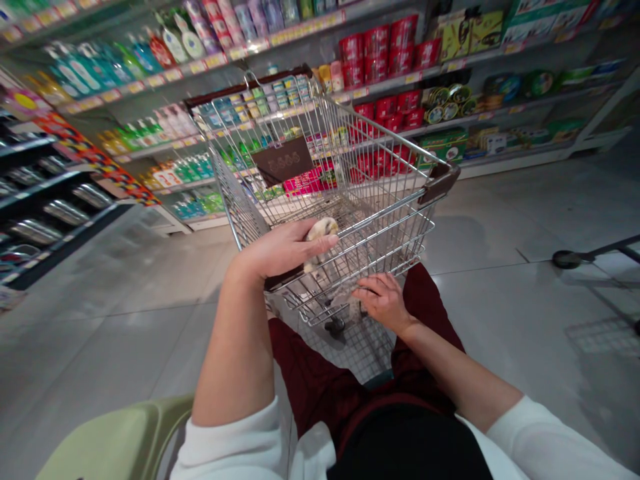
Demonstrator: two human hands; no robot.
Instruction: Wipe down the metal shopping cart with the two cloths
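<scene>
A metal shopping cart stands between my knees, its wire end panel facing me. My left hand reaches over the top rim and is closed on a stained, off-white cloth, which lies against the inside of the wires. Lower down, my right hand is at the bottom wires on the outer side, fingers curled. A pale, rag-like patch shows beside its fingertips, but I cannot make out what they grip. A brown sign panel hangs on the cart's far part.
Store shelves behind the cart hold bottles and red tubs. At left, a dark rack carries metal ware. A pale green plastic seat or bin is at lower left. A black wheel on a frame stands at right.
</scene>
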